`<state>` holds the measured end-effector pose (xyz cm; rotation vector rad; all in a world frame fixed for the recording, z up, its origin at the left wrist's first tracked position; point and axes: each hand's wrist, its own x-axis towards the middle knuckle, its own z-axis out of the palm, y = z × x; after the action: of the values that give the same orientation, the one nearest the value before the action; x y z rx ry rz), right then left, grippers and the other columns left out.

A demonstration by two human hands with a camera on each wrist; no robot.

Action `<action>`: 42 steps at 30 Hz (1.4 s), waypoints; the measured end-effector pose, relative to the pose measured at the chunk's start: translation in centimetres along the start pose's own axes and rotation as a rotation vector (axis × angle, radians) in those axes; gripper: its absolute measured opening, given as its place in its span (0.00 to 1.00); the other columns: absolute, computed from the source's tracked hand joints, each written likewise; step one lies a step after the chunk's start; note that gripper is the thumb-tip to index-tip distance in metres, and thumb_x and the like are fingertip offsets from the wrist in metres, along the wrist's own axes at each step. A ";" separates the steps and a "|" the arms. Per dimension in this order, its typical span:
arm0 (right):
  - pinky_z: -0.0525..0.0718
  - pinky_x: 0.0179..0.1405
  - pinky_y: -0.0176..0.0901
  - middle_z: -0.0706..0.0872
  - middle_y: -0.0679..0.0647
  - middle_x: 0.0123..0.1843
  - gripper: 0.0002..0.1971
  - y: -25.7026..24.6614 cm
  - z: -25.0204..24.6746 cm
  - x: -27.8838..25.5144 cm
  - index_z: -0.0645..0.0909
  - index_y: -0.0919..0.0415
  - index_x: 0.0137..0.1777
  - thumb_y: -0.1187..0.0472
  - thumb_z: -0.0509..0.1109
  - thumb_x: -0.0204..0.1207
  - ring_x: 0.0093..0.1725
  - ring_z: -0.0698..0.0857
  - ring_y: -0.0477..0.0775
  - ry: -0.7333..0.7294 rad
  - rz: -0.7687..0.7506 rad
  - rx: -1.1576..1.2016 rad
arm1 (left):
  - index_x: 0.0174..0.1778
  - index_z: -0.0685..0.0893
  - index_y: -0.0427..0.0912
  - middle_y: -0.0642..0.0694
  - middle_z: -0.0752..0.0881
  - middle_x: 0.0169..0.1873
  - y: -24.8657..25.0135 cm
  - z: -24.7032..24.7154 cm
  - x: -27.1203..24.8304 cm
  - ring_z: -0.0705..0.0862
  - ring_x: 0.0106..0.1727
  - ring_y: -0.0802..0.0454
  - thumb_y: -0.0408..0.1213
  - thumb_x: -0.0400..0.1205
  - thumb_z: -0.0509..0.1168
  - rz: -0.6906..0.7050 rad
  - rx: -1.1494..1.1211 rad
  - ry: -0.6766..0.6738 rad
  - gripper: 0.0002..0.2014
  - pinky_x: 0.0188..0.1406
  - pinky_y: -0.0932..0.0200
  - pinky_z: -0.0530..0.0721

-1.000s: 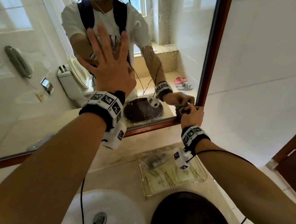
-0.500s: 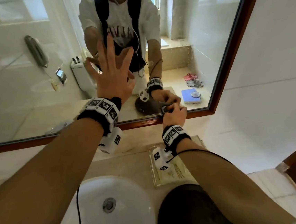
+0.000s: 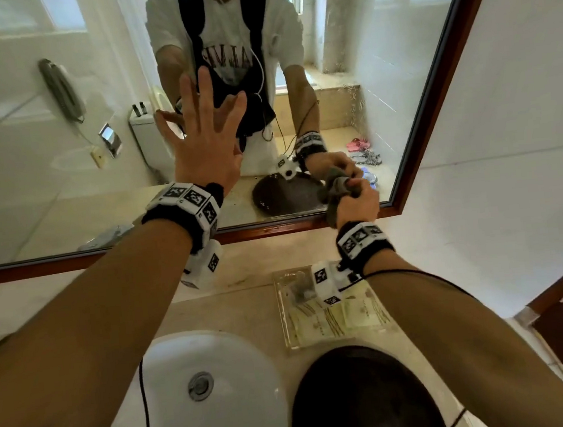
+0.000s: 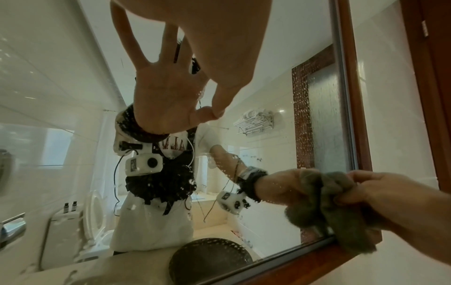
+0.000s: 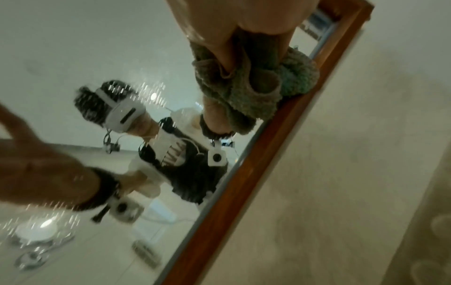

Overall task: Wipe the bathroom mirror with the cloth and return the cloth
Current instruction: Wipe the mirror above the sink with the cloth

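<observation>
- Since the earlier head frames the right hand (image 3: 356, 202) had slid its cloth (image 3: 334, 191) along the bottom edge of the mirror (image 3: 60, 148) — away from the corner, then back toward it — while the left hand (image 3: 210, 144) kept its place on the glass.
- Head view: the left hand was spread flat, fingers straight, palm against the mirror and gripping nothing. The right hand was curled round the bunched cloth, which pressed on the glass just above the frame (image 3: 274, 229), near the lower right corner. Below lay a sink (image 3: 223, 408) and a tray (image 3: 335, 325).
- Left wrist view: the thumb tip touched the glass; specks dotted the mirror (image 4: 268, 135), thickest toward the right side. The cloth (image 4: 324, 194) hung over the frame (image 4: 317, 256), pinched by the right hand (image 4: 380, 194).
- Right wrist view — blurred: fingers (image 5: 227, 52) were folded into the cloth (image 5: 246, 92), which touched both glass and frame (image 5: 244, 183).
- Judged from this, wiping was under way, with only the lower strip being worked. The next move would call for firm strokes upward across the speckled glass; returning the cloth was not yet due.
</observation>
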<state>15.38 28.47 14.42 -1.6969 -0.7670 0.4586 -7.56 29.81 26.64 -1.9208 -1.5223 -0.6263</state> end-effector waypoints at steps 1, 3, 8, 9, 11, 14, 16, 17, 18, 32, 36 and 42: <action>0.84 0.60 0.55 0.85 0.63 0.54 0.19 -0.1 -0.9 0.8 0.81 0.47 0.46 0.70 0.58 0.65 0.53 0.84 0.65 0.034 0.018 0.026 | 0.84 0.50 0.59 0.33 0.46 0.84 0.0 0.0 0.0 0.46 0.84 0.30 0.52 0.77 0.70 -0.002 -0.002 0.005 0.44 0.69 0.15 0.54; 0.86 0.57 0.55 0.87 0.61 0.52 0.18 -0.5 -2.4 2.4 0.83 0.48 0.51 0.68 0.59 0.69 0.53 0.86 0.63 0.101 0.056 0.076 | 0.84 0.50 0.59 0.33 0.46 0.84 0.1 0.1 0.0 0.46 0.84 0.31 0.51 0.79 0.67 -0.005 0.001 0.019 0.41 0.70 0.16 0.54; 0.83 0.54 0.47 0.85 0.61 0.59 0.16 -1.4 -3.5 3.7 0.80 0.56 0.65 0.62 0.62 0.79 0.56 0.85 0.62 0.177 0.087 0.166 | 0.84 0.49 0.60 0.34 0.46 0.84 0.1 -0.1 -0.1 0.45 0.84 0.31 0.50 0.77 0.69 -0.013 0.011 -0.004 0.44 0.70 0.16 0.53; 0.81 0.53 0.45 0.84 0.62 0.61 0.17 -1.5 -3.4 3.5 0.78 0.57 0.68 0.62 0.62 0.81 0.57 0.84 0.62 0.168 0.089 0.142 | 0.84 0.49 0.60 0.34 0.45 0.84 0.1 -0.1 -0.1 0.45 0.84 0.31 0.50 0.76 0.69 -0.012 0.008 -0.011 0.44 0.70 0.16 0.53; 0.77 0.52 0.44 0.81 0.65 0.65 0.18 -1.6 -2.9 3.1 0.75 0.58 0.72 0.61 0.61 0.82 0.60 0.83 0.64 0.153 0.111 0.116 | 0.84 0.50 0.60 0.35 0.45 0.85 0.1 -0.2 0.0 0.45 0.84 0.31 0.50 0.76 0.69 -0.017 -0.004 -0.012 0.44 0.70 0.16 0.52; 0.81 0.55 0.49 0.79 0.65 0.65 0.18 -2.3 -1.7 1.9 0.75 0.57 0.70 0.63 0.61 0.82 0.59 0.83 0.66 0.154 0.099 0.129 | 0.84 0.50 0.61 0.35 0.46 0.85 -0.2 0.1 -0.1 0.46 0.84 0.32 0.50 0.78 0.66 -0.013 -0.009 0.017 0.42 0.69 0.16 0.55; 0.84 0.58 0.57 0.78 0.66 0.64 0.17 -2.6 -0.5 0.7 0.76 0.58 0.69 0.65 0.60 0.81 0.56 0.83 0.68 0.135 0.093 0.116 | 0.84 0.49 0.61 0.36 0.46 0.85 -0.4 0.1 -0.2 0.46 0.84 0.33 0.51 0.77 0.67 -0.001 -0.011 0.019 0.43 0.69 0.17 0.57; 0.84 0.58 0.60 0.78 0.66 0.63 0.18 -2.8 0.2 -0.1 0.77 0.58 0.69 0.66 0.60 0.80 0.55 0.83 0.69 0.123 0.086 0.113 | 0.84 0.48 0.61 0.36 0.46 0.85 -0.7 0.0 -0.3 0.46 0.84 0.34 0.51 0.76 0.69 0.005 -0.012 0.012 0.45 0.69 0.17 0.57; 0.84 0.58 0.62 0.78 0.67 0.62 0.18 -2.9 1.0 -0.8 0.78 0.59 0.68 0.67 0.60 0.79 0.55 0.83 0.70 0.114 0.073 0.121 | 0.84 0.48 0.61 0.37 0.46 0.85 -0.8 -0.2 -0.3 0.46 0.85 0.34 0.52 0.75 0.70 0.012 -0.012 0.011 0.46 0.70 0.18 0.57; 0.83 0.56 0.31 0.70 0.57 0.65 0.20 -5.8 8.0 -9.6 0.81 0.56 0.66 0.74 0.60 0.79 0.54 0.82 0.57 -0.111 0.018 0.255 | 0.84 0.44 0.63 0.38 0.42 0.85 -4.5 0.1 -1.4 0.42 0.84 0.35 0.56 0.72 0.72 0.063 0.025 -0.029 0.51 0.66 0.13 0.55; 0.79 0.64 0.45 0.75 0.60 0.63 0.20 -5.8 4.6 -5.7 0.81 0.56 0.68 0.70 0.60 0.80 0.53 0.79 0.57 -0.013 0.032 0.179 | 0.84 0.47 0.63 0.38 0.43 0.85 -4.2 0.1 -1.3 0.42 0.84 0.35 0.52 0.71 0.74 0.043 0.012 -0.018 0.52 0.65 0.13 0.56; 0.89 0.48 0.53 0.86 0.63 0.51 0.12 -6.4 -1.0 0.5 0.84 0.53 0.56 0.62 0.64 0.76 0.47 0.88 0.63 0.234 0.029 0.255 | 0.84 0.49 0.62 0.37 0.43 0.85 -4.0 0.3 -1.2 0.42 0.84 0.34 0.50 0.72 0.74 0.040 0.009 0.008 0.50 0.65 0.12 0.56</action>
<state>14.78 28.90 20.84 -1.4919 -0.4917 0.3534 -11.75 29.87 26.23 -1.9346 -1.4753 -0.6077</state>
